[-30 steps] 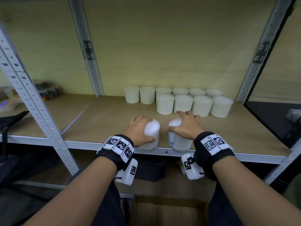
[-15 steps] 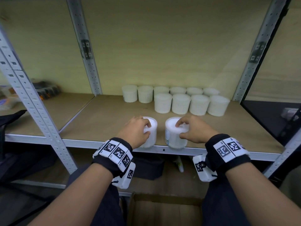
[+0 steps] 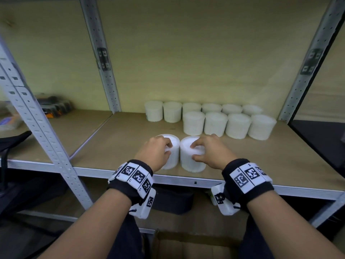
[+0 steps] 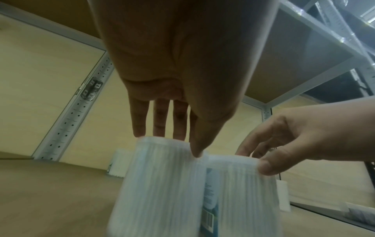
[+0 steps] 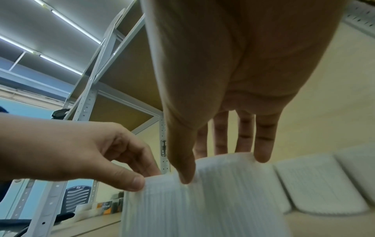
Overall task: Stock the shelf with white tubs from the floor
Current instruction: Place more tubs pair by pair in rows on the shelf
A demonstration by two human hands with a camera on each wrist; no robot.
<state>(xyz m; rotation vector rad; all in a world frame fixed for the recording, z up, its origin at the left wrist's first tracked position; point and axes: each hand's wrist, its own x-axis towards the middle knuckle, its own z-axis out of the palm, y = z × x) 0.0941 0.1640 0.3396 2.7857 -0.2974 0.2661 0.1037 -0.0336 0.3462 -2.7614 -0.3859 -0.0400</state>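
Observation:
Two white ribbed tubs stand side by side near the front edge of the wooden shelf [image 3: 112, 146]. My left hand [image 3: 164, 148] pinches the top rim of the left tub [image 3: 172, 157], thumb in front and fingers behind. In the same way my right hand [image 3: 198, 152] pinches the top of the right tub [image 3: 190, 161]. The left wrist view shows my left hand [image 4: 180, 144] on its tub [image 4: 162, 184], which touches the other tub [image 4: 241, 192]. In the right wrist view, my right hand [image 5: 221, 166] holds its tub [image 5: 233, 195]. Several more tubs [image 3: 214, 118] stand in two rows at the back.
A grey perforated upright [image 3: 43, 128] stands at the front left, with another at the back right [image 3: 298, 81]. Dark packets [image 3: 54, 107] lie in the left bay. An open cardboard box [image 3: 196, 245] sits on the floor between my arms. A dark bag [image 3: 173, 200] lies under the shelf.
Both hands have shifted from wrapping the tubs' sides to pinching their tops. The two tubs have closed the gap between them and moved a little back from the shelf edge.

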